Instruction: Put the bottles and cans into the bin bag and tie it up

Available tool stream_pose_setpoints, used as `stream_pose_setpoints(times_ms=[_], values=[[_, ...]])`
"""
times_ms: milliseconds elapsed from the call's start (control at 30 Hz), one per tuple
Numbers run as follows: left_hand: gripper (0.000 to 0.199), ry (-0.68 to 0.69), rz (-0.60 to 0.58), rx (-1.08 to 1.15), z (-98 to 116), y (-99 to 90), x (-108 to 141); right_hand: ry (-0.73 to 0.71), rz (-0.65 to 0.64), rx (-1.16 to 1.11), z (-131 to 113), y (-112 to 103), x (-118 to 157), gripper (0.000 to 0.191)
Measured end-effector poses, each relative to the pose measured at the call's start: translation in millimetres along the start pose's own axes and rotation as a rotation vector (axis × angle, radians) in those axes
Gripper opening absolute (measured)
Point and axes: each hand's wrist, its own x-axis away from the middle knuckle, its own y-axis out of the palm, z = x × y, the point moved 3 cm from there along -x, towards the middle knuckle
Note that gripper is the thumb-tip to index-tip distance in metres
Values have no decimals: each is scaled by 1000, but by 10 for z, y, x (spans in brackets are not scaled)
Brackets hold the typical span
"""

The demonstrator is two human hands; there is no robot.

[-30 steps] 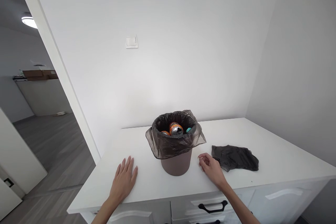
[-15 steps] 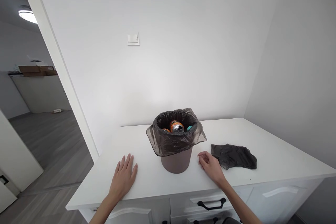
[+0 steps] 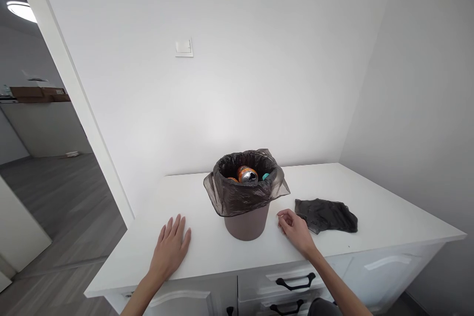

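A brown bin (image 3: 246,224) stands upright on the white cabinet top (image 3: 207,252), lined with a dark translucent bag (image 3: 242,200) folded over its rim. Inside lie an orange can (image 3: 247,174), part of another orange item and something teal (image 3: 265,176). My left hand (image 3: 171,249) rests flat on the surface left of the bin, fingers apart, holding nothing. Just right of the bin, my right hand (image 3: 295,231) rests with its fingers curled together; whether anything is between them is hidden. A folded black bag (image 3: 328,215) lies beside it on the right.
White walls rise behind and to the right, with a light switch (image 3: 184,48) on the back one. Black drawer handles (image 3: 295,282) stick out below the front edge. At the left, a doorway shows another room with cardboard boxes (image 3: 37,93).
The view has shifted slightly, so everything sits a little further left and higher. Both hands and the bin keep their places on the surface.
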Motion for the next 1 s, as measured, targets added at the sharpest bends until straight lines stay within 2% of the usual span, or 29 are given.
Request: stream_pose_setpoints(times_ms=[600, 1000], values=[[72, -2, -24, -12, -12, 37, -39, -7, 6, -2, 42, -17, -16, 24], [70, 10, -5, -6, 14, -30, -40, -21, 14, 1, -14, -26, -14, 23]])
